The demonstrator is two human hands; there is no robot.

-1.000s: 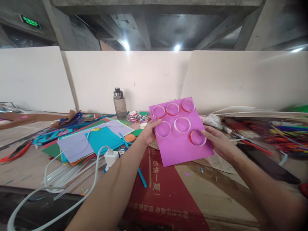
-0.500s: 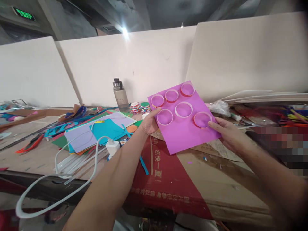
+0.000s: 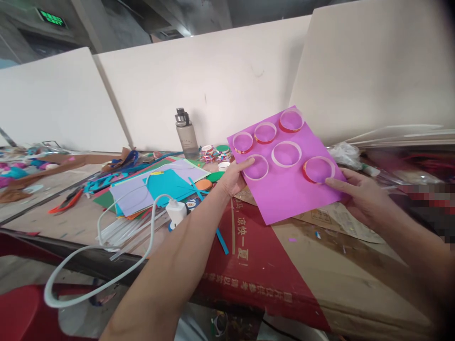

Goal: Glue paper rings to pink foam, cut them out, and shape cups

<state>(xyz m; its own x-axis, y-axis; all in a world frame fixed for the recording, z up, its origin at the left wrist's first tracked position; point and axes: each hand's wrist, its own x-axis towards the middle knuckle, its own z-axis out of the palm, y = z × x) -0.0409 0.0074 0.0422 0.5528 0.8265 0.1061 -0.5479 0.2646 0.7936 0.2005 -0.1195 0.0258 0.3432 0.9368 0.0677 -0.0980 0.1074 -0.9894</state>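
A square sheet of purple paper (image 3: 277, 201) is held up, tilted, above the work table. Several short rings stand on it, white inside with red showing on some outer walls; one white ring (image 3: 286, 154) sits near the middle. My left hand (image 3: 234, 177) grips the sheet's left edge, thumb on top beside the lower-left ring (image 3: 266, 169). At the right corner, my right hand (image 3: 355, 192) pinches the sheet with its thumb near the red-sided ring (image 3: 308, 171). The fingers under the paper are partly hidden.
Red-printed cardboard (image 3: 256, 274) covers the table below. To the left lie coloured paper sheets (image 3: 128, 194), a white charger with cable (image 3: 177, 211), clear sticks and orange-handled scissors (image 3: 66, 201). A water bottle (image 3: 186, 135) stands at the back beside small ring stacks (image 3: 222, 154).
The view has shifted, so the table's things appear further right. Both hands still hold the purple sheet, which sits slightly higher and further right in the picture. The rings stay in place on it.
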